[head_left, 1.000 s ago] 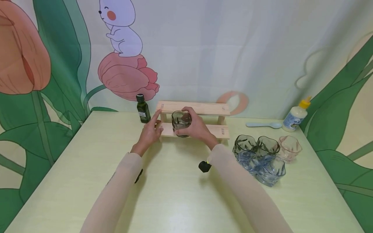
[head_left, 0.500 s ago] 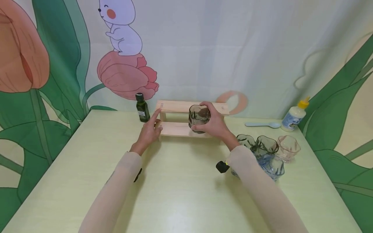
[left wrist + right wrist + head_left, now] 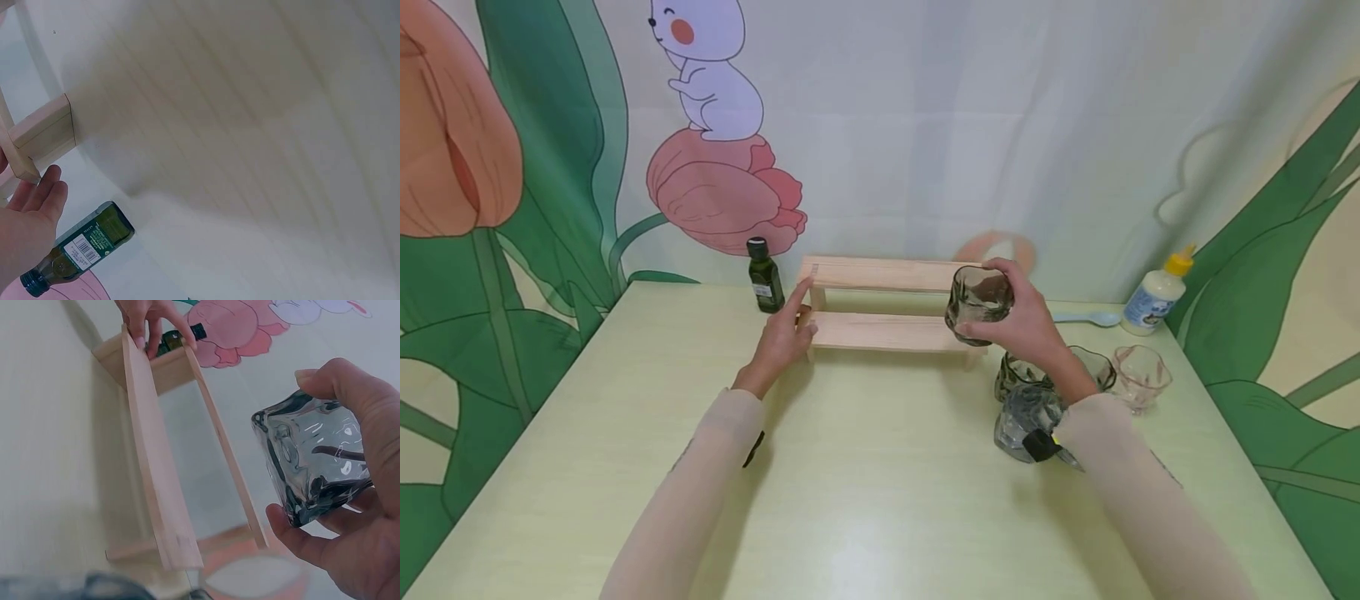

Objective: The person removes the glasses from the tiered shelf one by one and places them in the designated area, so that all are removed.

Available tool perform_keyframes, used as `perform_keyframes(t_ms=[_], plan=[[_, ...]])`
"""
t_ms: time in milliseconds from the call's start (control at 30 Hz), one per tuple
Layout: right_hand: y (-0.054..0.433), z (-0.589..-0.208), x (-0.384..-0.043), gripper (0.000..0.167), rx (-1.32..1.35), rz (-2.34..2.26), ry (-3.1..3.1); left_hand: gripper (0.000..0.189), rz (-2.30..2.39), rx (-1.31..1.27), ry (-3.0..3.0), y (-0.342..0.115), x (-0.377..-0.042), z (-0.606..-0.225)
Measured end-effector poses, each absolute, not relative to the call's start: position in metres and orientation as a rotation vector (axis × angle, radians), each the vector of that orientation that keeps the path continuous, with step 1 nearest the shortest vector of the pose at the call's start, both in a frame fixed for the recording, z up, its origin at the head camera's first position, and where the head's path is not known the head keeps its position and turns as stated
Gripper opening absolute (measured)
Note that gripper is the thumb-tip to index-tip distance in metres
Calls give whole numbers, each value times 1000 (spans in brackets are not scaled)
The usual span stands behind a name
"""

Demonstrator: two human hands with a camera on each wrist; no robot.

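My right hand point(image 3: 1033, 325) grips a smoky grey drinking glass point(image 3: 977, 304) with wavy walls, thumb on one side and fingers on the other. The glass is raised in front of the right end of a two-tier wooden rack point(image 3: 880, 332), overlapping it in the head view. At the rack's left end, my left hand point(image 3: 781, 340) touches the wood, its index finger up at the top shelf and its thumb by the lower one. Just beyond these fingers stands a dark green bottle point(image 3: 765, 282) with a black cap; the left wrist view shows its label.
Several wavy glasses stand on the right under my right forearm: smoky ones point(image 3: 1015, 371), bluish ones point(image 3: 1021, 417) partly hidden, and a pink one point(image 3: 1142, 377). Behind them are a pale blue spoon point(image 3: 1097, 318) and a white bottle point(image 3: 1152, 298) with a yellow nozzle. A printed curtain hangs behind.
My right hand has carried the smoky glass rightward along the front of the rack, from left of its middle to its right end. My left hand stays at the rack's left end.
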State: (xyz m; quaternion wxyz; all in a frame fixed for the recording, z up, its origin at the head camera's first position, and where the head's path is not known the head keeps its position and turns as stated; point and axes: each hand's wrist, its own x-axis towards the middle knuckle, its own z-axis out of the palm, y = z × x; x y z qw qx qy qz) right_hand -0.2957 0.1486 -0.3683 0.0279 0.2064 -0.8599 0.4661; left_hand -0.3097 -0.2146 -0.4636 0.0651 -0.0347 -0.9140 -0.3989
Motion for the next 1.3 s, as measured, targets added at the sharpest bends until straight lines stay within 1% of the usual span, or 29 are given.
perform_keyframes(t_ms=[333, 767, 1067, 1300], plan=[[204, -364, -269, 86, 503, 1352, -2641, 78, -1215, -90, -2766, -214, -308, -461], [263, -377, -246, 85, 363, 1282, -2592, 79, -1203, -81, -2775, -213, -309, -461], [297, -389, -230, 84, 342, 1284, -2521, 78, -1221, -76, -2773, -211, -308, -460], [315, -397, -217, 83, 224, 1294, -2550, 78, -1224, -80, -2772, -212, -308, -460]])
